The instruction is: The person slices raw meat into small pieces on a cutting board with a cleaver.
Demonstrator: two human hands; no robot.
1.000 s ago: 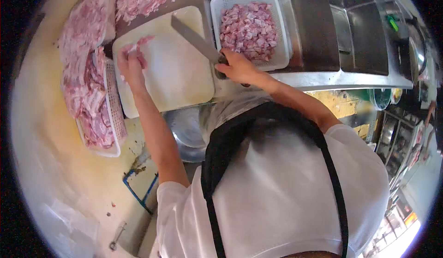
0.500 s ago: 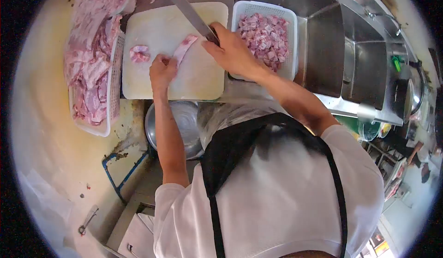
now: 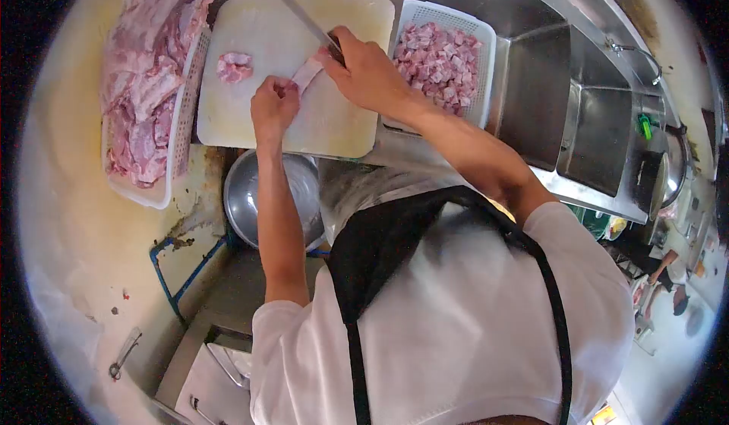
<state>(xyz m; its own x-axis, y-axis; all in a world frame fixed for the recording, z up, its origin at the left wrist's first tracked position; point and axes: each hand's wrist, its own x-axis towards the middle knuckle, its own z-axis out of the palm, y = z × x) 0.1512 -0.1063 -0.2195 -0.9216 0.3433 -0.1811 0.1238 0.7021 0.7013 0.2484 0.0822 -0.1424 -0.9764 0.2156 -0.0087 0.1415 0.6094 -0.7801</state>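
On the white cutting board (image 3: 250,125) lies a strip of raw meat (image 3: 307,73). My left hand (image 3: 275,106) is closed on the strip's near-left end. My right hand (image 3: 364,72) grips the knife (image 3: 292,6) by its dark handle, with the blade pointing up and left over the board; its lower fingers are at the strip's far-right end. A separate small piece of meat (image 3: 235,68) rests on the board's left part. Right of the board, a white basket (image 3: 486,68) holds many cubes of meat (image 3: 440,68).
A long white basket (image 3: 182,121) heaped with large meat pieces (image 3: 144,113) stands left of the board. Below is a metal bowl (image 3: 304,197). Steel sinks (image 3: 531,91) lie to the right. Another person (image 3: 664,265) is at the far right.
The view has shifted slightly. My right hand has come closer to my left, now reaching the strip's end, and the knife blade is turned more edge-on. The other person shows more clearly.
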